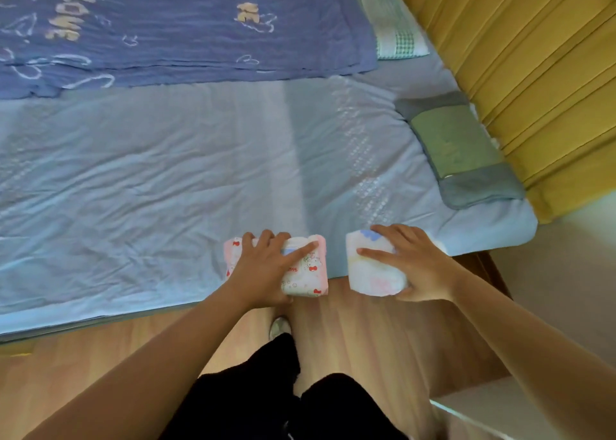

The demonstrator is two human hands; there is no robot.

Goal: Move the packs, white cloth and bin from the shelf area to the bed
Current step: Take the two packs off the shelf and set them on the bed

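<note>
My left hand (266,266) grips a pink and white pack with red cartoon prints (308,278) from above, fingers spread over its top. My right hand (413,266) holds a second, white pack with a blue mark (370,273) by its right side. Both packs hang over the near edge of the bed (150,189), partly above the light blue sheet and partly above the floor. The white cloth and the bin are out of view.
A folded dark blue blanket (166,29) lies across the far side of the bed. Two pillows, one green and grey (463,149) and one checked (390,19), rest against the yellow padded headboard (533,72). Wooden floor (366,339) is below me.
</note>
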